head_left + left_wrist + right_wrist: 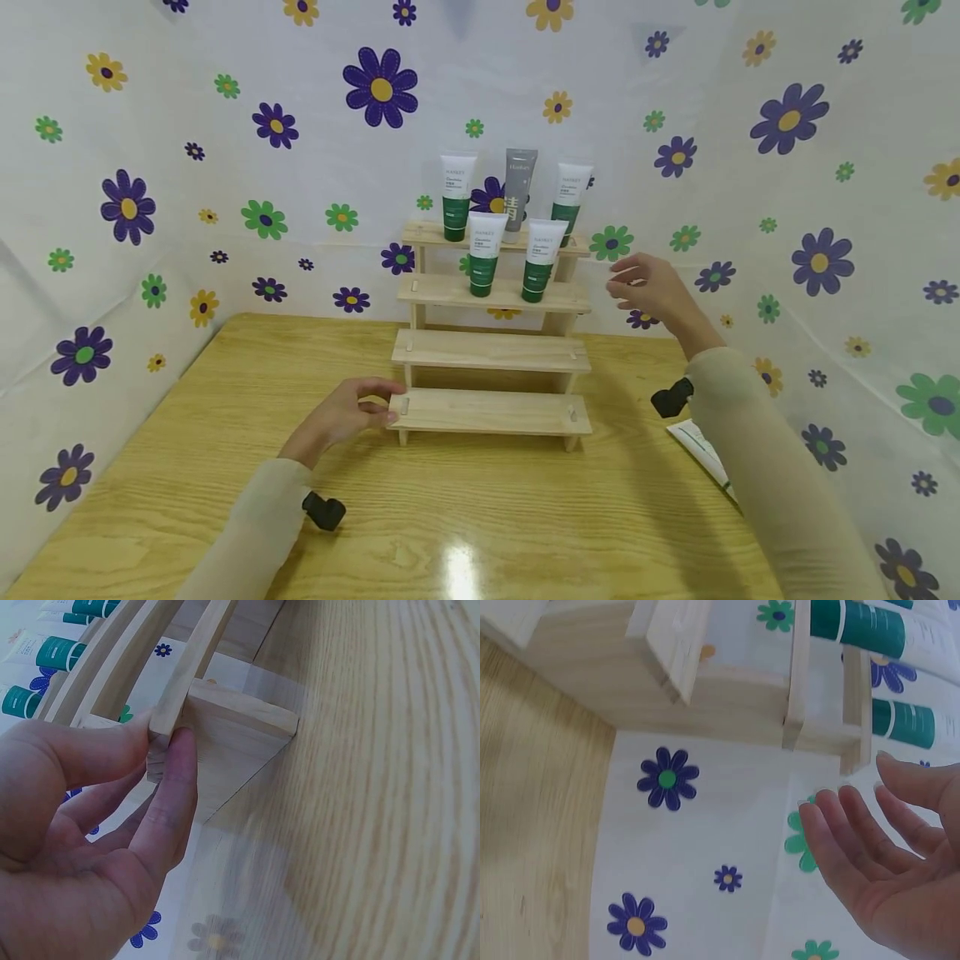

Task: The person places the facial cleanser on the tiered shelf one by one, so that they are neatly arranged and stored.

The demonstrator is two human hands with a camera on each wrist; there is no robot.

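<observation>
Your left hand point(348, 417) pinches the left end of the lowest shelf point(487, 412) on the wooden rack point(491, 348). Your right hand point(657, 292), relaxed and wide, hovers beside the rack's upper right, near five tubes point(483, 254) standing on the top two shelves point(442, 289).

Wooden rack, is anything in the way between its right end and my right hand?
Nothing visible stands in the way: between the right hand and the right end of the wooden rack is just a gap, with the flowered backdrop showing behind.
</observation>
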